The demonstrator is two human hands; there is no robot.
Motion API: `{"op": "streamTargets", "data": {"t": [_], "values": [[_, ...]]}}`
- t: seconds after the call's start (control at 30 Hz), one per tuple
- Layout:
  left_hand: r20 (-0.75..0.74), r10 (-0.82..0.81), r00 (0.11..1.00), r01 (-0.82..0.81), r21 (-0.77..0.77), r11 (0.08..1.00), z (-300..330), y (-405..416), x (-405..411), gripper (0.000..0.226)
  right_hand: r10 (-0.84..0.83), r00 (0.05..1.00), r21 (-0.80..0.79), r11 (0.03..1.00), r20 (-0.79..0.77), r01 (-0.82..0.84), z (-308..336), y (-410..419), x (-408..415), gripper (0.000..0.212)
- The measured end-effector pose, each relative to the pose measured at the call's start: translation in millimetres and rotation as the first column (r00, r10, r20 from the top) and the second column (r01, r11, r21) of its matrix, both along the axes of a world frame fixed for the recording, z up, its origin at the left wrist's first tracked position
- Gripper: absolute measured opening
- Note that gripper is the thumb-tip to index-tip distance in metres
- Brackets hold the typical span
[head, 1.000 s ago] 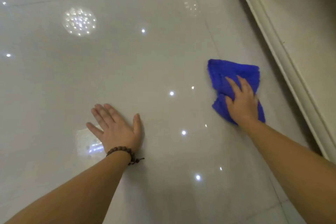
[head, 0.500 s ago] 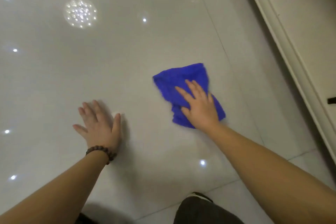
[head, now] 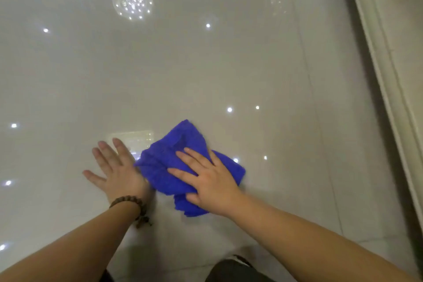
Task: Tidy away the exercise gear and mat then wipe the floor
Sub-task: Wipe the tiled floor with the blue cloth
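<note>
A crumpled blue cloth (head: 170, 160) lies on the glossy white tiled floor (head: 206, 71). My right hand (head: 209, 181) presses flat on top of it, fingers spread, holding it against the tile. My left hand (head: 116, 170) rests palm down on the bare floor just left of the cloth, its thumb side touching the cloth's edge. A brown bead bracelet (head: 131, 205) circles my left wrist. No exercise gear or mat is in view.
A cream skirting board and wall (head: 389, 80) run along the right side. Ceiling lights reflect in the tiles. A dark-clothed knee (head: 233, 269) shows at the bottom edge.
My right hand has slid the cloth leftward from near the skirting board until it meets my left hand. The view has shifted with it.
</note>
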State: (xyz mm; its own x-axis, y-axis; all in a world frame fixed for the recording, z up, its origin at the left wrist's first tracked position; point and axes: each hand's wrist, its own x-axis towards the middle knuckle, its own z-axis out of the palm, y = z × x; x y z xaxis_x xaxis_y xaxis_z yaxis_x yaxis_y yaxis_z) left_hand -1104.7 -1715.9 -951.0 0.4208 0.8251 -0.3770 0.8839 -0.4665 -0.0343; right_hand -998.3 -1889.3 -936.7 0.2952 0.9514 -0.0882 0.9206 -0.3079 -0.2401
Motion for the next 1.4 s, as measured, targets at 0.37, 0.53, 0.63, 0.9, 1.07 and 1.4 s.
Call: {"op": "streamTargets", "data": {"t": [0.37,0.53,0.63,0.9,1.07,1.4], "values": [[0.171,0.101,0.980,-0.105,0.018,0.994,23.2,20.3,-52.1,0.084,-0.770,0.637,-0.061,0.635,0.033,0.770,6.3,-109.3,145.1,0.073],[0.013,0.420,0.908,-0.420,0.017,0.907,8.1,27.0,-117.3,0.084,-0.910,0.413,-0.026,0.412,0.028,0.911,4.4,-73.7,125.6,0.077],[0.049,0.406,0.913,-0.406,0.008,0.914,6.3,24.9,-117.3,0.085,-0.758,0.650,-0.015,0.650,0.045,0.760,6.0,-26.5,61.0,0.073],[0.076,0.416,0.906,-0.417,-0.004,0.909,1.0,30.8,-122.1,0.085,0.149,0.989,-0.021,0.989,0.011,-0.149,-1.9,62.2,-44.6,0.065],[0.116,0.407,0.906,-0.409,-0.009,0.913,2.3,29.1,-123.6,0.087,-0.690,0.723,-0.066,0.720,0.037,0.691,7.8,23.5,101.3,0.078],[0.482,0.483,0.731,-0.520,-0.063,0.852,24.0,42.3,-195.8,0.070,0.279,0.960,-0.057,0.959,-0.010,-0.279,-0.1,138.0,-136.3,0.066]]}}
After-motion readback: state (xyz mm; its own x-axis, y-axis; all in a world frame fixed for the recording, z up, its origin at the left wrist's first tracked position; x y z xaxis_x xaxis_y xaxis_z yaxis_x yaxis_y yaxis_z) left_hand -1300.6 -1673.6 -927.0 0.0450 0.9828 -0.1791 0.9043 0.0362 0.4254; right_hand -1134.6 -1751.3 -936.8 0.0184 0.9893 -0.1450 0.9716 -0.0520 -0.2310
